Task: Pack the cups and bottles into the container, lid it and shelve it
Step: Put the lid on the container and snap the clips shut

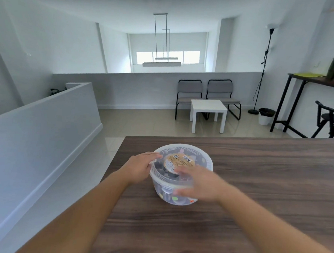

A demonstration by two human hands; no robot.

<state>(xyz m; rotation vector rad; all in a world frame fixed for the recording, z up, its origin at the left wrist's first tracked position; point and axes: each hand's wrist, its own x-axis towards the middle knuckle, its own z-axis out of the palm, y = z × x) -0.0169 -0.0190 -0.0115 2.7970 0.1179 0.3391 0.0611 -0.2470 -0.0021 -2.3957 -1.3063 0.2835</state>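
A round clear plastic container (169, 195) stands on the dark wooden table (256, 180), near its left edge. Its translucent lid (199, 157) sits on top, with raised lettering and a round tan sticker (179, 162). Dark items show dimly through the lid and wall; I cannot tell them apart. My left hand (140, 167) lies flat on the lid's left rim, fingers spread. My right hand (199, 183) is blurred over the lid's near right side, fingers reaching down the wall beside a white clip.
The table's left edge (119, 154) drops to a tiled floor beside a white low wall (45, 122). Beyond the table stand a white side table (208, 113), two grey chairs (205, 93), a floor lamp (263, 69), a bin and a tall dark desk (311, 82).
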